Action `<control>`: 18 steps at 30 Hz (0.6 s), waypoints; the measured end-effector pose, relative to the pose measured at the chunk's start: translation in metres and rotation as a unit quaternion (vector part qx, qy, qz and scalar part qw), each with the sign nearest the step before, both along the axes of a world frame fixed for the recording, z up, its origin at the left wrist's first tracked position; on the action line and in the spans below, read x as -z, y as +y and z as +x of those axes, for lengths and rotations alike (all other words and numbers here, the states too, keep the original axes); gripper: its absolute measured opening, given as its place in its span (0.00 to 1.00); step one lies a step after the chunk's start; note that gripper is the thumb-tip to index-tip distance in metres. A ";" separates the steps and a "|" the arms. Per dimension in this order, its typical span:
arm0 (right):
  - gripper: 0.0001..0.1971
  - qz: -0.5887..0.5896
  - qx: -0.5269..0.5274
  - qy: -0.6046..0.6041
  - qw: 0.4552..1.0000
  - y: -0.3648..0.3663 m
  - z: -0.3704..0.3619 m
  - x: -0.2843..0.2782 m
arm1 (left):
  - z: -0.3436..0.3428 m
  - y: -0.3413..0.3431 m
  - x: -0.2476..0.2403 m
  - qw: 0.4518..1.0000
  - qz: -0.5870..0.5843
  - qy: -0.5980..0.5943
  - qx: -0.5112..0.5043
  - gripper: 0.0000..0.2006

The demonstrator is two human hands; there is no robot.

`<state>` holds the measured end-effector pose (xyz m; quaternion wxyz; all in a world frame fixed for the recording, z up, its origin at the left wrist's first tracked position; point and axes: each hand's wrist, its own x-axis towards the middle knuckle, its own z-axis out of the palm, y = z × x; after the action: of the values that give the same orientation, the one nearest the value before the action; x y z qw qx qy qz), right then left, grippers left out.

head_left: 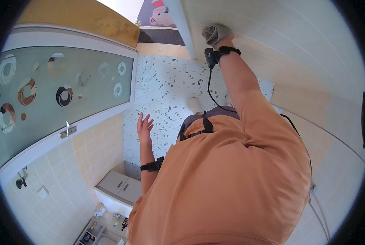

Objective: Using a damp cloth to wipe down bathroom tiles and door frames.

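Note:
A grey cloth (215, 34) is pressed to the tiled wall (268, 28) at the upper right, close to the white door frame. My right hand (226, 42) is behind it, mostly covered, with the arm stretched out; the cloth is bunched round the fingers. My left hand (145, 125) hangs in the air over the speckled floor, fingers apart and nothing in them. Each wrist has a black strap, and a small black box with a cable (210, 85) is on the right one.
On the left stands a glass door (60, 90) with circle patterns and a metal handle (68, 131). A grey cabinet (119, 185) and a washbasin area with bottles are at the lower left. A doorway with a dark sill (162, 36) lies ahead. A hose (319, 212) hangs on the right.

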<state>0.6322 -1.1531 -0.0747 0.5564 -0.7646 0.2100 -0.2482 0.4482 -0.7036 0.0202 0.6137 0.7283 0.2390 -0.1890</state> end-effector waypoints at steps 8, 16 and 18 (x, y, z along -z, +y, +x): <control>0.12 0.142 -0.107 -0.144 0.973 0.035 0.037 0.034 | 0.013 0.017 -0.010 1.000 -0.007 -0.001 -0.019 0.25; 0.11 0.166 0.007 -0.056 0.985 -0.035 -0.057 -0.016 | 0.086 -0.032 0.006 0.992 -0.046 -0.011 0.120 0.25; 0.12 0.176 0.072 0.012 0.982 -0.053 -0.102 -0.063 | 0.106 -0.055 0.016 0.983 -0.055 -0.004 0.173 0.25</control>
<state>0.5298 -1.2064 -0.0117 0.6604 -0.6404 0.3117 -0.2377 0.5537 -0.7589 0.0041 0.6118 0.7247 0.0962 -0.3021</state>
